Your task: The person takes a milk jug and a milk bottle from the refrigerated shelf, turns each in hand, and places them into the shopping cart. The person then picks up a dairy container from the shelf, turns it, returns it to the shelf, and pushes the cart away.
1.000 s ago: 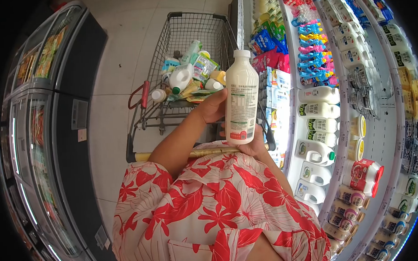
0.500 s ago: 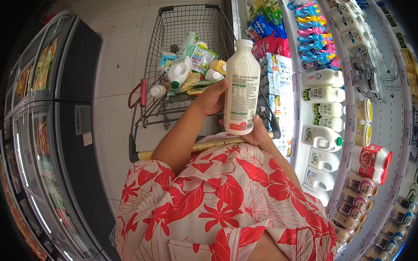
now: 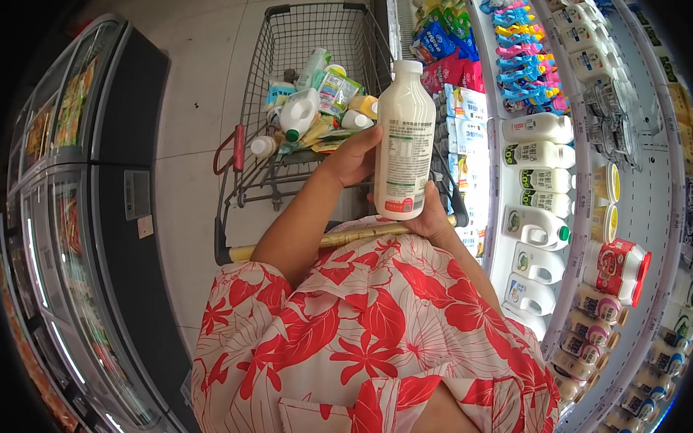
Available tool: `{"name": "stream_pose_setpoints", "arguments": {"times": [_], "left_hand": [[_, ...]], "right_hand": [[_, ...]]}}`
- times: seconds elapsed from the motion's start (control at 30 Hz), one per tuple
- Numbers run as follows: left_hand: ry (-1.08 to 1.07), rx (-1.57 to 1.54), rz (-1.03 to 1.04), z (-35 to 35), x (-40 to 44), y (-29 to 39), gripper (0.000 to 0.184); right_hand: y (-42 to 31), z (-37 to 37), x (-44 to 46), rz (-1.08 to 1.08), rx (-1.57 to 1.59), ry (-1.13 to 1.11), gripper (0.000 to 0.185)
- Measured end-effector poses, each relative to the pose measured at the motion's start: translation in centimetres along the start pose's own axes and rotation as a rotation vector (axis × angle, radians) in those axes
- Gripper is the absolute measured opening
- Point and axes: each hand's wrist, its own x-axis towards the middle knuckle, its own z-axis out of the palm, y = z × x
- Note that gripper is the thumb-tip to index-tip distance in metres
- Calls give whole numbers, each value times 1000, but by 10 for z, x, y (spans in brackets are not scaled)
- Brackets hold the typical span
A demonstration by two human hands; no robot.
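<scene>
While my left hand [image 3: 352, 157] holds the bottle [image 3: 406, 138] and my right hand [image 3: 430, 216] its base above the cart's [image 3: 332, 239] near edge, light, even pressure should steady the label

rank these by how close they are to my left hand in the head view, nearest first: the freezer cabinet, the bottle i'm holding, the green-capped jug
1. Bottle: touching the left hand, on its right
2. Green-capped jug: ahead and slightly left, in the cart
3. Freezer cabinet: far left, across the floor
</scene>
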Motion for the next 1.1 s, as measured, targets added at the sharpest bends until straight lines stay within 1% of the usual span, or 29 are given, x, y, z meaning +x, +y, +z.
{"name": "stream_pose_setpoints", "arguments": {"times": [0.53, 0.6, 0.73, 0.8, 1.03, 1.1], "left_hand": [[-14, -22, -10, 5, -1, 3, 69], [-10, -21, -9, 5, -1, 2, 69], [-6, -23, -7, 3, -1, 1, 68], [-13, -23, -6, 2, -1, 1, 68], [-22, -31, -13, 1, -1, 1, 67], [-32, -32, -8, 0, -1, 0, 66]], "right_hand": [[3, -7, 0, -7, -29, 21, 92], [4, -7, 1, -6, -41, 37, 95], [1, -2, 1, -11, -56, -31, 92], [1, -2, 0, -1, -35, -2, 92], [1, -3, 2, 1, -36, -22, 93], [1, -2, 1, 7, -22, 21, 92]]}}
